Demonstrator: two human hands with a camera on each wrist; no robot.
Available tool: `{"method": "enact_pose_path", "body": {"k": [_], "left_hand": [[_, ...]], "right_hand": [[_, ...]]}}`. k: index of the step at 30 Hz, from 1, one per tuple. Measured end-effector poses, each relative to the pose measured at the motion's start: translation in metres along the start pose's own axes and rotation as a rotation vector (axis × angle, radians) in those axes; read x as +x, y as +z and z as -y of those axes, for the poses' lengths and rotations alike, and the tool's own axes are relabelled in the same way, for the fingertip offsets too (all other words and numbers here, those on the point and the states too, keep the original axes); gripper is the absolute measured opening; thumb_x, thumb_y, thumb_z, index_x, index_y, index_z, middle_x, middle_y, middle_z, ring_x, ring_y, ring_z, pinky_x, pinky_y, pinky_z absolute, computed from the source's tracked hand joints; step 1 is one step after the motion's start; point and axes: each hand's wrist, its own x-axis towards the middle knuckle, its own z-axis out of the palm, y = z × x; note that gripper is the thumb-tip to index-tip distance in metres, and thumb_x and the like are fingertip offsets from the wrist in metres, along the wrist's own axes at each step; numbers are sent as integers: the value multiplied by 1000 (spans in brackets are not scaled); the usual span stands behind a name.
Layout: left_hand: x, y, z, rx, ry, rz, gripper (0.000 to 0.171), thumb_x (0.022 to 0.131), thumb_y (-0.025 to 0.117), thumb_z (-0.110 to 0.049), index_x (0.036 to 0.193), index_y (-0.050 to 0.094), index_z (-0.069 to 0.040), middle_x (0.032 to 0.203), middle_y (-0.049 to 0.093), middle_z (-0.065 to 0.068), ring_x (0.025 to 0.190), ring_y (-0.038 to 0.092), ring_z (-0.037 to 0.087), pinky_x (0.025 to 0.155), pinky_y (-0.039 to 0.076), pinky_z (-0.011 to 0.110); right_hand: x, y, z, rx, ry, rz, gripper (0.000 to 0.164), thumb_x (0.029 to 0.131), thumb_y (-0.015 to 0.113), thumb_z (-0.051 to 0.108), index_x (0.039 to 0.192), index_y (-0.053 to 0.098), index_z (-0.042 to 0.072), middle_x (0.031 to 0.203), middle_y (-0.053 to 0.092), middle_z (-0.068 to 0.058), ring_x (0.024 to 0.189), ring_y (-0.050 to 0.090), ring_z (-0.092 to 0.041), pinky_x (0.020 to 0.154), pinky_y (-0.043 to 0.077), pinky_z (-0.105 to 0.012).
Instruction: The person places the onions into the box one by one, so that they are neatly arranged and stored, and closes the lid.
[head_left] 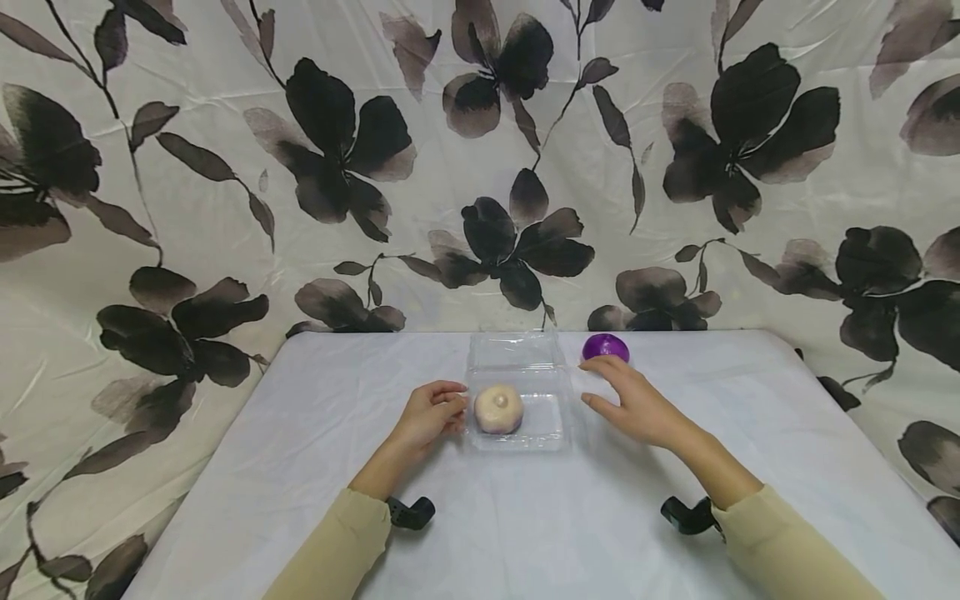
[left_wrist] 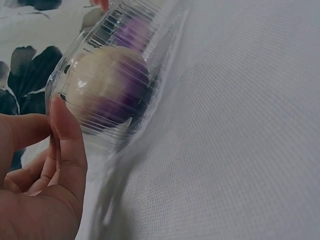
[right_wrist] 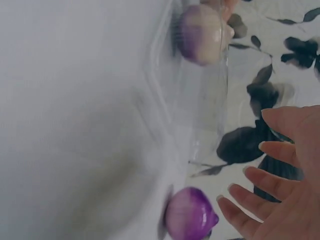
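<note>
A clear plastic clamshell box (head_left: 543,421) lies opened on the table, its lid (head_left: 513,350) folded back toward the wall. In its left half sits a round white-and-purple turnip (head_left: 498,409), also seen through the ribbed plastic in the left wrist view. My left hand (head_left: 429,419) pinches the box's left rim between thumb and finger. To the right of the box, my right hand (head_left: 637,404) hovers with fingers spread and nothing in them. Just beyond its fingertips is a shiny purple onion (head_left: 606,347), whose small tip shows in the right wrist view.
A white cloth covers the table (head_left: 315,433). Behind its far edge hangs a pale curtain (head_left: 420,183) with dark flowers. Black wrist cameras (head_left: 411,513) are strapped by both sleeves.
</note>
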Motion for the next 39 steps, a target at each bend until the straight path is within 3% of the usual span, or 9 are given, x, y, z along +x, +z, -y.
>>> {"method": "enact_pose_path", "body": {"k": [8, 20, 31, 39], "left_hand": [[1, 0, 0, -10, 10, 8, 28, 98, 64, -1, 125, 60, 5, 89, 62, 5, 70, 59, 13, 59, 55, 23], [2, 0, -2, 0, 2, 5, 30, 98, 65, -2, 127, 60, 5, 89, 62, 5, 69, 59, 13, 60, 55, 24], [2, 1, -3, -5, -6, 9, 31, 98, 65, -3, 128, 60, 5, 93, 63, 9, 68, 59, 13, 60, 55, 24], [2, 1, -2, -7, -9, 3, 33, 98, 65, -3, 129, 59, 6, 92, 62, 7, 67, 59, 14, 59, 54, 24]], "right_hand": [[3, -11, -27, 20, 29, -32, 47, 98, 68, 14, 139, 53, -6, 137, 54, -27, 129, 52, -45, 100, 50, -61], [12, -14, -60, 7, 120, -106, 54, 96, 69, 11, 139, 48, -13, 137, 49, -37, 118, 54, -53, 99, 47, -63], [35, -8, -80, 34, 331, -73, 81, 96, 70, 30, 148, 31, -18, 145, 36, -41, 125, 47, -54, 108, 39, -65], [47, -3, -89, 70, 365, -80, 82, 95, 70, 32, 147, 31, -18, 145, 36, -41, 127, 47, -56, 110, 38, -64]]}}
